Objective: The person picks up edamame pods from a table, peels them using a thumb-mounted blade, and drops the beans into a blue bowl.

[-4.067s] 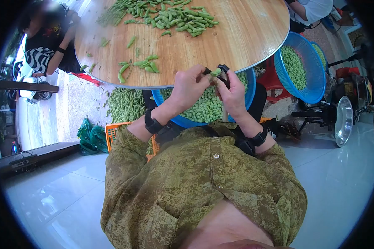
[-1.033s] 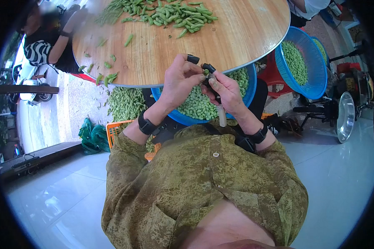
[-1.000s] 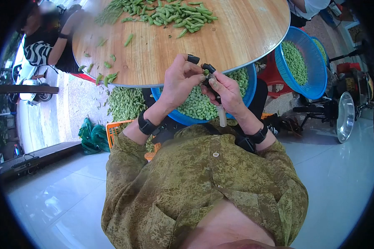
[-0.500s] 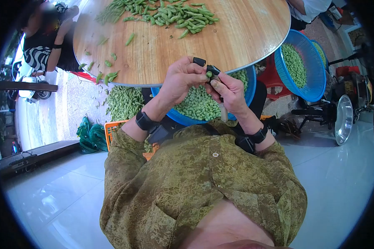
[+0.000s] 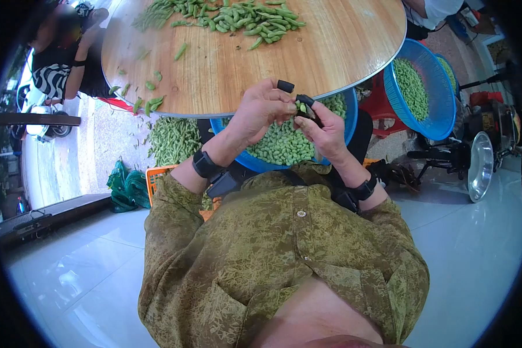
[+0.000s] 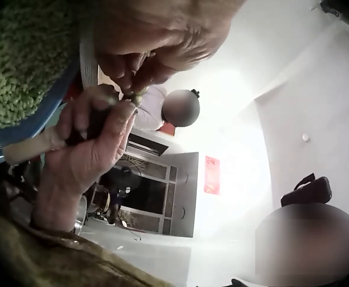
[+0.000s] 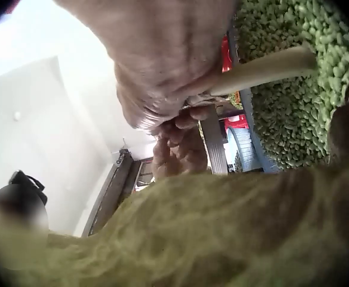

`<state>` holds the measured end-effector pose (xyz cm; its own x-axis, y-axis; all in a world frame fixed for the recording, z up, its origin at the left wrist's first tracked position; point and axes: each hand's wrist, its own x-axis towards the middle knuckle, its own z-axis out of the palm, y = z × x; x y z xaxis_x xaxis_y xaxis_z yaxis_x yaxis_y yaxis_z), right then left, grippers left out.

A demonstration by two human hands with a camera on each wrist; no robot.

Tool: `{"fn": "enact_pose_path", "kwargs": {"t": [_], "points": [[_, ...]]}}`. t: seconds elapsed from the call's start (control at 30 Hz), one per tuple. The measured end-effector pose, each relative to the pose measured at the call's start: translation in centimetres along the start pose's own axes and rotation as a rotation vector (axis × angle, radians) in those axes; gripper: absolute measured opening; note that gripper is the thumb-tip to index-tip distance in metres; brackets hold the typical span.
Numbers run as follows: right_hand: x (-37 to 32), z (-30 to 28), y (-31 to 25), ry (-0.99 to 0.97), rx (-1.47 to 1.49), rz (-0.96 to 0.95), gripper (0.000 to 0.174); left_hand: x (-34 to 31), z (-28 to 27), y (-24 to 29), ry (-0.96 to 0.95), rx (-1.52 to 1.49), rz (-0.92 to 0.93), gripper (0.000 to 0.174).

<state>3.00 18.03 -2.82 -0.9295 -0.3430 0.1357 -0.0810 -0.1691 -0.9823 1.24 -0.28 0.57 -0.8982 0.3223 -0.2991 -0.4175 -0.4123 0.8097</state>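
Note:
At the round table's near edge, my left hand has thumb and fingertips pinched at a small green bean pod. My right hand meets it from the other side, black covers on its fingertips. The right fingers curl round a tool with a pale handle, seen as the handle in the left wrist view and the handle in the right wrist view; its working end is hidden. Below both hands is a blue basin of shelled green beans.
Pods are heaped on the wooden table, a few lying near its left edge. A blue basket of beans and a red stool stand right. More pods and an orange crate are left. Another person sits far left.
Both hands have shifted slightly right, and the pod between them is more visible. Compared with four seconds ago, the small pod group on the near table is gone and some pods lie at the left edge.

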Motion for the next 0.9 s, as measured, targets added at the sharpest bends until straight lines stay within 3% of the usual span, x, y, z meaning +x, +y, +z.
{"fn": "enact_pose_path", "kwargs": {"t": [0.1, 0.27, 0.33, 0.4, 0.47, 0.57, 0.67, 0.73, 0.8, 0.9], "points": [[0.2, -0.3, 0.4, 0.123, -0.115, 0.039, 0.019, 0.0, 0.6, -0.4, 0.008, 0.075, 0.066, 0.034], [0.2, -0.5, 0.6, 0.161, -0.158, -0.019, 0.011, -0.1, 0.0, -0.4, 0.003, 0.091, 0.091, 0.030], [0.5, -1.0, 1.0, 0.144, -0.218, -0.044, 0.010, -0.2, -0.2, 0.1, 0.000, 0.358, 0.111, 0.019], [0.4, -1.2, 0.9, 0.106, -0.179, -0.024, 0.009, -0.1, -0.3, 1.6, 0.059, 0.470, 0.224, 0.013], [0.4, -1.7, 0.5, 0.073, -0.275, -0.070, 0.014, 1.3, -1.7, 4.3, 0.358, 1.206, 0.690, 0.016], [0.0, -1.4, 0.1, -0.133, -0.510, -0.024, 0.024, 4.8, -4.2, 6.3, 0.456, 1.437, 0.817, 0.016], [0.3, -1.0, 0.3, -0.163, -0.613, -0.146, 0.024, 7.4, -5.4, 5.7, 0.461, 1.663, 0.806, 0.016], [0.4, -0.8, -0.1, -0.157, -0.594, -0.151, 0.028, 7.8, -5.7, 5.5, 0.462, 1.690, 0.790, 0.018], [0.1, -1.3, 0.1, -0.161, -0.554, -0.092, 0.025, 7.7, -6.3, 5.6, 0.332, 1.614, 0.686, 0.019], [-0.4, -2.5, 0.5, -0.122, -0.544, -0.070, 0.024, 5.5, -7.8, 6.1, 0.344, 1.656, 0.653, 0.019]]}}
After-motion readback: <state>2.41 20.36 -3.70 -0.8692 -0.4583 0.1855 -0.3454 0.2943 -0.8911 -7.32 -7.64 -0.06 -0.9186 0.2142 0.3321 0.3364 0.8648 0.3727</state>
